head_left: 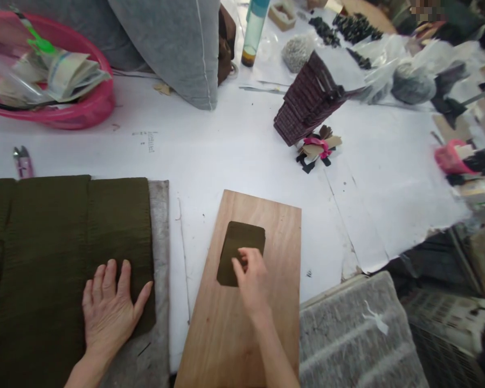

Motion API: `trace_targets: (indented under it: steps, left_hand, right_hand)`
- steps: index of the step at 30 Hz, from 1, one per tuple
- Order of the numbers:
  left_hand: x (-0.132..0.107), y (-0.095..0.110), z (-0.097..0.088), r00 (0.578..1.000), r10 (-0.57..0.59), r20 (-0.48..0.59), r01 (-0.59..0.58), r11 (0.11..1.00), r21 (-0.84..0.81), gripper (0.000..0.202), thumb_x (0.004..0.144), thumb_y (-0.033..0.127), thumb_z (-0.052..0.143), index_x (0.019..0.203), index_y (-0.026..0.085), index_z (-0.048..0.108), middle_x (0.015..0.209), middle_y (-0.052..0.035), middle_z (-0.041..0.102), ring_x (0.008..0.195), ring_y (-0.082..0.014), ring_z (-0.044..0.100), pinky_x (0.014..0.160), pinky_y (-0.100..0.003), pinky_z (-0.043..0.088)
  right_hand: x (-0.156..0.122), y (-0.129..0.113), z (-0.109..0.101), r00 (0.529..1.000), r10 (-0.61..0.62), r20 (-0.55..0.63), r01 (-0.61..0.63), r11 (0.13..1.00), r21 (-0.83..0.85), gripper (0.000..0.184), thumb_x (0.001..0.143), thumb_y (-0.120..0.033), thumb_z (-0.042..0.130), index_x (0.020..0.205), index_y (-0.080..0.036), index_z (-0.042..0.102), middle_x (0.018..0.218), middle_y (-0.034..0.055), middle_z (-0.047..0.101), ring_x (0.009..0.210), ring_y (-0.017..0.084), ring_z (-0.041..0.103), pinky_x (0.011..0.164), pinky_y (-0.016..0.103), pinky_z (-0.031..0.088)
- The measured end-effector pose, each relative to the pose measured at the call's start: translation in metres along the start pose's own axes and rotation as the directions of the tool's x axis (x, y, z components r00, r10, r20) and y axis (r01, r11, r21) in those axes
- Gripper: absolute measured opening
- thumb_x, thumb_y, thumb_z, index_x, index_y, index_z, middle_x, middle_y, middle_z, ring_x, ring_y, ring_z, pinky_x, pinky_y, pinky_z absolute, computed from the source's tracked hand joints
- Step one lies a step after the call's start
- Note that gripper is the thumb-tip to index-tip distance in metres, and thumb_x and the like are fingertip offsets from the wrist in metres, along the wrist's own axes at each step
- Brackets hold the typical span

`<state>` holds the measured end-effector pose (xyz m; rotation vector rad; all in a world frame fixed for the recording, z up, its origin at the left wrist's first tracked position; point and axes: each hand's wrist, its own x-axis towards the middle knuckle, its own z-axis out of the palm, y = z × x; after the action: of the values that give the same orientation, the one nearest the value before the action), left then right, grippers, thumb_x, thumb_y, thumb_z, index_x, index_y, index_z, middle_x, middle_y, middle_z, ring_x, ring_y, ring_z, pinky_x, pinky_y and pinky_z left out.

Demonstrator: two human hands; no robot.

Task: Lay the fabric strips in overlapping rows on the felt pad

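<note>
My left hand (110,307) lies flat with fingers spread on the rightmost row of olive-green fabric pieces (48,231), which overlap in rows on a grey felt sheet (160,253). A single olive-green fabric piece (242,237) with clipped corners rests on a wooden board (262,334). Over the lower right of that piece is my right hand (252,277), its thumb and forefinger curled and slightly apart. I see nothing between those fingers. Whether they touch the cloth I cannot tell.
Behind the board stands a stack of dark maroon pieces (307,99) beside a bundle of scraps (317,148). A pink basin (81,116) and small thread snips (23,161) are at the left. A grey cloth-covered surface (347,334) adjoins the table at the lower right.
</note>
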<state>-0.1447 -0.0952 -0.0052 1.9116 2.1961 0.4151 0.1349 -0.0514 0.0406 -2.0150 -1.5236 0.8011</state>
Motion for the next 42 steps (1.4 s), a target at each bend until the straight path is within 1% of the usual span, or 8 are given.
trace_targets:
  steps: [5, 10, 17, 23, 29, 33, 36, 42]
  left_hand:
    - [0.007, 0.015, -0.015, 0.998, -0.001, -0.064, -0.002, 0.999, -0.045, 0.071, 0.088, 0.043, 0.052, 0.151, 0.031, 0.024, 0.160, -0.0026, 0.019, 0.144, -0.0351, 0.021, 0.117, -0.058, 0.020]
    - [0.032, 0.067, -0.004, 0.972, 0.236, -0.007, -0.231, 0.946, -0.227, 0.042, 0.089, 0.029, 0.055, 0.130, 0.025, 0.053, 0.130, -0.0089, 0.057, 0.129, -0.0289, 0.047, 0.109, -0.048, 0.039]
    - [0.085, 0.152, 0.042, 0.878, 0.442, 0.185, -0.348, 0.853, -0.388, 0.038, 0.090, 0.024, 0.051, 0.128, 0.021, 0.051, 0.124, -0.0114, 0.058, 0.113, -0.0247, 0.056, 0.097, -0.042, 0.047]
    - [0.106, 0.163, 0.057, 0.873, 0.439, 0.214, -0.339, 0.860, -0.381, 0.054, 0.083, 0.026, 0.063, 0.133, 0.019, 0.046, 0.124, -0.0120, 0.058, 0.114, -0.0271, 0.053, 0.098, -0.044, 0.044]
    - [0.109, 0.166, 0.054, 0.891, 0.251, 0.377, 0.063, 0.756, -0.651, 0.070, 0.073, 0.036, 0.074, 0.135, 0.019, 0.045, 0.105, -0.0076, 0.067, 0.097, -0.0231, 0.063, 0.089, -0.039, 0.050]
    - [0.096, 0.171, 0.039, 0.688, 0.327, 0.648, 0.528, 0.388, -0.755, 0.046, 0.078, 0.041, 0.069, 0.115, 0.015, 0.061, 0.101, -0.0093, 0.072, 0.090, -0.0230, 0.068, 0.079, -0.035, 0.055]
    - [0.077, 0.175, 0.032, 0.602, 0.293, 0.743, 0.685, 0.288, -0.669, 0.043, 0.078, 0.044, 0.069, 0.109, 0.014, 0.065, 0.098, -0.0094, 0.073, 0.087, -0.0234, 0.070, 0.077, -0.035, 0.057]
    - [0.046, 0.180, 0.023, 0.688, 0.186, 0.702, 0.662, 0.236, -0.711, 0.043, 0.076, 0.047, 0.070, 0.103, 0.013, 0.068, 0.098, -0.0090, 0.074, 0.087, -0.0236, 0.070, 0.079, -0.035, 0.057]
  right_hand:
    - [0.057, 0.048, -0.053, 0.995, -0.078, -0.062, 0.061, 0.969, -0.241, 0.038, 0.082, -0.026, 0.066, 0.118, -0.019, 0.055, 0.114, 0.0097, 0.058, 0.110, 0.026, 0.053, 0.094, 0.041, 0.044]
    - [0.085, 0.052, -0.050, 0.992, -0.103, 0.076, 0.124, 0.916, -0.383, 0.055, 0.070, -0.030, 0.079, 0.119, -0.018, 0.055, 0.114, 0.0106, 0.057, 0.104, 0.028, 0.055, 0.087, 0.040, 0.047]
    - [0.104, 0.046, -0.045, 0.977, 0.003, 0.212, 0.089, 0.904, -0.419, 0.034, 0.068, -0.036, 0.079, 0.092, -0.020, 0.062, 0.083, 0.0048, 0.064, 0.077, 0.022, 0.061, 0.065, 0.032, 0.044]
    - [0.096, 0.054, -0.044, 0.966, -0.026, 0.257, 0.076, 0.980, -0.186, 0.011, 0.073, -0.030, 0.071, 0.079, -0.021, 0.067, 0.080, 0.0023, 0.067, 0.078, 0.019, 0.060, 0.068, 0.030, 0.042]
    - [0.061, 0.066, -0.037, 0.955, 0.123, 0.269, -0.256, 0.800, 0.543, 0.028, 0.073, -0.040, 0.071, 0.088, -0.018, 0.065, 0.082, 0.0014, 0.069, 0.075, 0.017, 0.063, 0.069, 0.029, 0.050]
    - [0.044, 0.060, -0.027, 0.944, 0.252, 0.215, -0.323, 0.552, 0.769, 0.037, 0.071, -0.037, 0.075, 0.100, -0.017, 0.065, 0.101, 0.0068, 0.072, 0.091, 0.021, 0.066, 0.084, 0.036, 0.053]
    - [0.032, 0.049, -0.020, 0.931, 0.279, 0.235, -0.345, 0.464, 0.816, 0.039, 0.074, -0.039, 0.072, 0.105, -0.017, 0.062, 0.106, 0.0093, 0.071, 0.094, 0.023, 0.067, 0.086, 0.039, 0.055]
    - [0.010, 0.031, -0.017, 0.944, 0.250, 0.216, -0.324, 0.564, 0.760, 0.048, 0.077, -0.039, 0.070, 0.119, -0.020, 0.055, 0.113, 0.0091, 0.069, 0.101, 0.022, 0.066, 0.090, 0.038, 0.054]
